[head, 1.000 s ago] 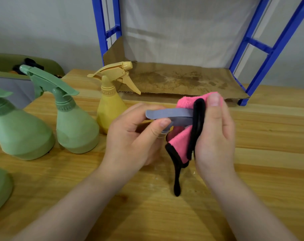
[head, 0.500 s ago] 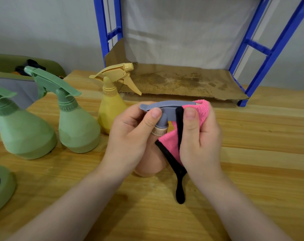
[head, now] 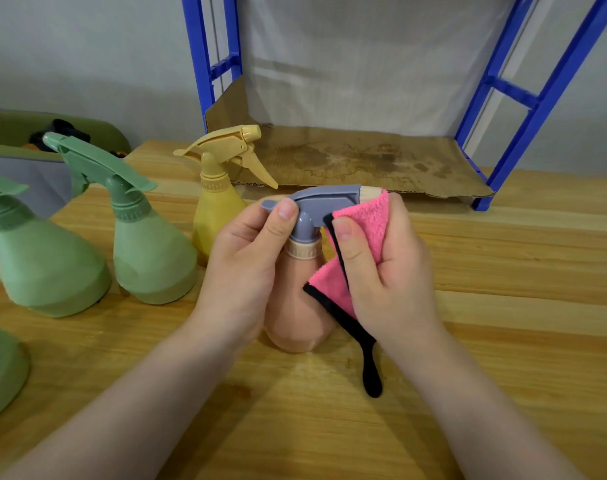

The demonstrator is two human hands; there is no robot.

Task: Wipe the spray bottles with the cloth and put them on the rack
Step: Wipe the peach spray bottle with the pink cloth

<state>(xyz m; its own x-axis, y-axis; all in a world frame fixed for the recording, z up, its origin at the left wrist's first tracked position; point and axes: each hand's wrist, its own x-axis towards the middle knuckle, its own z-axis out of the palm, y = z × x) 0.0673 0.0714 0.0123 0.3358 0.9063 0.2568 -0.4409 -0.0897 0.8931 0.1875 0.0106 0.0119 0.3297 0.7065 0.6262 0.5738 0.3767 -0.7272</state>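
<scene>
The peach plastic spray bottle with the grey trigger head [head: 300,306] stands at the centre of the frame, its base on the pale wooden counter [head: 503,271]. The left hand [head: 241,268] holds it at the neck, thumb laid on the grey head, so that grip is closed on the bottle. The right hand [head: 385,271] has its grip folded round the pink cloth with black edging [head: 368,223], pressing it against the trigger side of the head; a black corner of the cloth hangs down to the counter.

To wipe well here, the left hand should probably keep the neck steady while the cloth is drawn around the head and then down the body, turning the bottle so no side is missed. Squeezing the trigger by accident looks like the main risk.

Left of centre stand a yellow plastic spray bottle [head: 219,216] and two green plastic spray bottles [head: 149,251], apparently awaiting their turn. At upper centre, the blue metal rack [head: 524,98] has a stained cardboard sheet [head: 364,161] on its bottom shelf, bare of bottles.
</scene>
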